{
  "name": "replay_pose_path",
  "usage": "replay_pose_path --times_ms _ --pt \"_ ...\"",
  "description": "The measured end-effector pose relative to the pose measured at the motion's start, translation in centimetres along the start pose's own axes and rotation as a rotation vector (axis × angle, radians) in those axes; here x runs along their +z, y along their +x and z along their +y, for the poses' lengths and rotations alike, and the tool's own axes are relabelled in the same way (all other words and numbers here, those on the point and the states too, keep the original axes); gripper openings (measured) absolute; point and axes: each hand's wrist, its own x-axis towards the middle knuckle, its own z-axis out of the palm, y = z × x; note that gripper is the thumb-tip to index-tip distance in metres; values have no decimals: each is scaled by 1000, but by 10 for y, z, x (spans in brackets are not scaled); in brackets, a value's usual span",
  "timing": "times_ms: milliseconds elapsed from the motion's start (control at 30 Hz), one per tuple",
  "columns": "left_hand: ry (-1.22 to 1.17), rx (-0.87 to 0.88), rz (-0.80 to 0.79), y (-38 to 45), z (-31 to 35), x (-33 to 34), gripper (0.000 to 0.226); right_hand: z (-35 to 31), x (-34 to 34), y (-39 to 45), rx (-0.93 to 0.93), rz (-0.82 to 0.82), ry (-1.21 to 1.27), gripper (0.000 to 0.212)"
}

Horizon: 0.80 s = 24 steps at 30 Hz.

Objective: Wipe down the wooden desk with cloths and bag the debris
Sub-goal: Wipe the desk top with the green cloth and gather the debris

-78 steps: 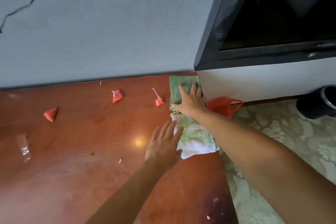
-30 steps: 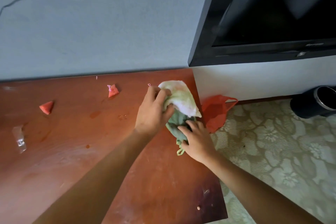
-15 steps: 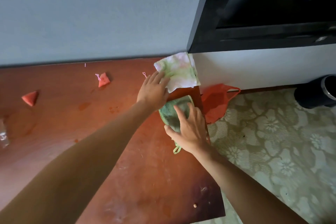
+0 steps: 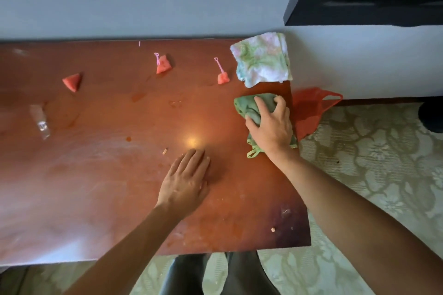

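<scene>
Counter [image 4: 100,175], a broad wooden top running from the wall to the near edge, has most open room on its left and middle, while the right hand [image 4: 269,127], fingers curled over the bunched green cloth [image 4: 247,108], works tight against the right edge. A sweep rightward could push crumbs onto the carpet rather than into the red bag [image 4: 309,108] hanging below. Left hand [image 4: 185,181] rests flat and empty; careless strokes may smear the watermelon pieces [image 4: 72,81].

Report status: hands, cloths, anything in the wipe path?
Right hand grips green cloth; left hand flat on desk. Patterned cloth lies apart. Watermelon pieces ahead.
</scene>
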Motion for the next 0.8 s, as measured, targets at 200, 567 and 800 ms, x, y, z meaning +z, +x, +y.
replay_pose_path --times_ms 200,567,800 --pt "-20 8 -8 -10 -3 6 59 -35 11 -84 -183 -48 6 50" --pt "8 96 -10 -73 -42 6 59 -23 17 -139 256 183 -179 50" --pt "-133 20 263 -111 -68 3 28 -183 67 -197 14 119 -34 55"
